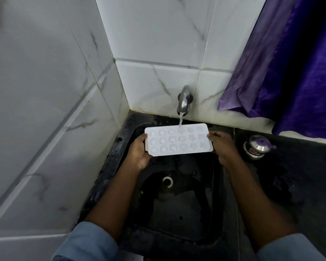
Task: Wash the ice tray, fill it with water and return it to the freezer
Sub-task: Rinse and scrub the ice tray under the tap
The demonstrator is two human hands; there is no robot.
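Note:
A white ice tray [179, 140] with several moulded cavities is held level over the black sink [177, 204]. My left hand [139, 151] grips its left short end. My right hand [222, 146] grips its right short end. Water runs from the chrome wall tap [183, 99] in a thin stream [180, 120] onto the tray's far row, right of the middle. The fingers under the tray are hidden.
White marble-look tiled walls close in at the left and back. A small steel container with a purple lid [257, 146] stands on the dark counter [290, 185] at the right. A purple cloth [290, 63] hangs above it. The sink drain [167, 181] lies below the tray.

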